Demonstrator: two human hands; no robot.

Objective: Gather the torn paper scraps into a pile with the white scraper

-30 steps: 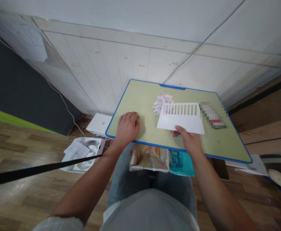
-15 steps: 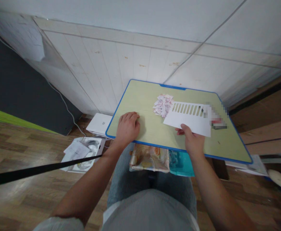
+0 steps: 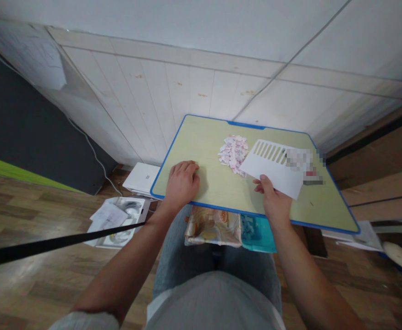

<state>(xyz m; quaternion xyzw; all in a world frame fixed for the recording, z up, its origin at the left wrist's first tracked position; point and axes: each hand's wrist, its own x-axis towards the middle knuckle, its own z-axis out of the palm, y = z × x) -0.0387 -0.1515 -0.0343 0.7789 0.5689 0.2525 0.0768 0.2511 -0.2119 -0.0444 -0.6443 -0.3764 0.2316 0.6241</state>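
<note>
Gripping the near edge of a slotted white card (image 3: 272,176) in the right hand (image 3: 276,201), with thumb on top. Held over the right half of the green table (image 3: 194,142), just right of a pile of paper scraps (image 3: 233,153), overlapping a blurred-out thing (image 3: 312,178). Resting the left hand (image 3: 183,181) palm down at near left, with fingers spread loosely and slightly bent.

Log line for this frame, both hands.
left hand: resting on board | right hand: pinching slotted white card by near edge | paper scraps: heaped on board, left of card
</note>
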